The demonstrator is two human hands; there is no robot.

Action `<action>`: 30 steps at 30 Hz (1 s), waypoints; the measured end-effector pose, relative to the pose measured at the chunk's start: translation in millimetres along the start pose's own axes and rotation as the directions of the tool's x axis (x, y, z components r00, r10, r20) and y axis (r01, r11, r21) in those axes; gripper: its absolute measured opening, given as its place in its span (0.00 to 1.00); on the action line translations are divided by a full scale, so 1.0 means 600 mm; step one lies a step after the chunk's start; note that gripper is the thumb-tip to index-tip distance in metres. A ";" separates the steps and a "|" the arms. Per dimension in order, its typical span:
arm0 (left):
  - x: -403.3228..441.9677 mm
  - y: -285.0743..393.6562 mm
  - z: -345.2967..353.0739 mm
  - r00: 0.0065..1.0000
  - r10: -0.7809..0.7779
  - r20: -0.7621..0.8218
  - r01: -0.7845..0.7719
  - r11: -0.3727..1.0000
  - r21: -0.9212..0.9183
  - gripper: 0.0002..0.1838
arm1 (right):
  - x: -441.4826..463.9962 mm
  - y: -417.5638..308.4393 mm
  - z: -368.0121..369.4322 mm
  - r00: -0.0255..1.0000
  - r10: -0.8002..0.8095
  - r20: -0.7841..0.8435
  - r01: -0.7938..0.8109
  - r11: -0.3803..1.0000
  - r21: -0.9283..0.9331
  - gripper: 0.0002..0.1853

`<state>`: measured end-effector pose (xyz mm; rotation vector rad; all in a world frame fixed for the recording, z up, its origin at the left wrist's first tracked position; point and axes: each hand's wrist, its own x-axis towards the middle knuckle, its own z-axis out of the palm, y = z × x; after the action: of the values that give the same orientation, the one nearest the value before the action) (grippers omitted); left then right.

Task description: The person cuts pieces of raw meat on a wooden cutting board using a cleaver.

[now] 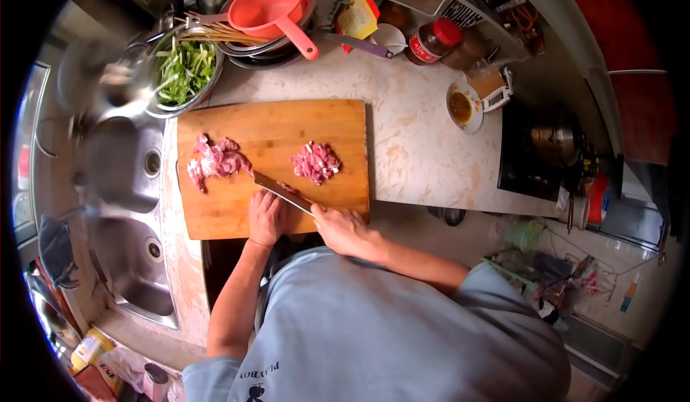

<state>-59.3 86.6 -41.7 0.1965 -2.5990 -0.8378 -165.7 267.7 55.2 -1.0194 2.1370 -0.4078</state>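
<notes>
A wooden cutting board point(287, 129) lies on the counter, with a pile of larger raw meat pieces point(218, 159) at its left and a heap of small cut meat point(315, 163) at its right. My right hand point(346, 229) is closed round the handle of a knife point(282, 192), whose blade slants up and left over the board. Beside the blade, on the board's near part, my left hand point(267, 217) has its fingers bent and pressed together. Its fingertips are partly hidden, and I cannot make out what they hold. A bit of meat shows by the blade.
A double sink point(126, 165) is at the left. Behind the board stand a bowl of cut greens point(185, 70), stacked bowls with a pink strainer point(266, 7) and a red-lidded jar point(433, 41). A small dish of sauce point(464, 107) sits near the stove point(528, 154) at the right.
</notes>
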 end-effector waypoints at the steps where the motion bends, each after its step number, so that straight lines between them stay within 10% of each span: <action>1: 0.002 0.001 -0.002 1.000 0.001 0.009 -0.001 1.000 0.006 0.12 | 0.009 -0.002 -0.008 1.000 0.000 0.026 0.000 1.000 0.005 0.09; 6: 0.015 0.004 -0.020 1.000 -0.007 -0.021 0.005 0.994 -0.113 0.14 | 0.013 0.050 -0.035 0.988 0.055 -0.147 -0.033 0.989 0.143 0.10; 19: 0.000 -0.003 -0.015 0.999 0.043 -0.004 -0.043 0.999 0.012 0.12 | -0.046 0.031 -0.047 0.991 -0.136 -0.009 0.136 0.990 -0.047 0.09; 30: 0.005 -0.009 -0.011 0.993 0.112 -0.036 -0.111 0.993 0.033 0.14 | -0.052 0.024 -0.063 0.985 0.014 0.172 -0.001 0.997 -0.075 0.10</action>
<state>-59.2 77.8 -38.8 0.0735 -2.5628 -0.7480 -187.8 299.8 88.1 -1.0486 2.0123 -0.2280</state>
